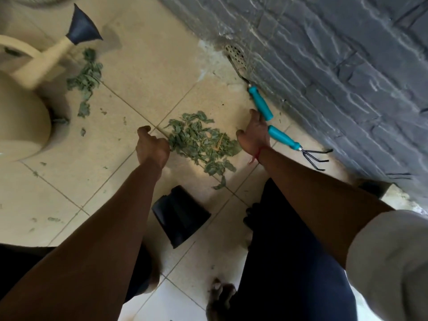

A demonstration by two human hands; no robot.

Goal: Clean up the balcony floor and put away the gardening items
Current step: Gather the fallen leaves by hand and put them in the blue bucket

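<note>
The leaves point(199, 140) lie in a loose heap on the floor point(143, 72), between the two hands. They look light, limp and bitty. A pinch would likely shed most of them, so it seems best to scoop from both sides with cupped palms, low against the tile.

The left hand point(151, 147) is at the heap's left edge with its fingers curled under; I cannot tell whether it has any leaves in it. The right hand point(253, 135) is at the right edge, fingers stretched down and apart, with nothing visibly in it.

Just beyond that hand, a rake point(284, 137) and a second teal tool point(260, 100) lie along the wall point(324, 66) (stiff things, easily taken by the handle). A pot point(180, 216) lies on its side near the person's legs. More scraps point(86, 75) lie by the can point(23, 112).
</note>
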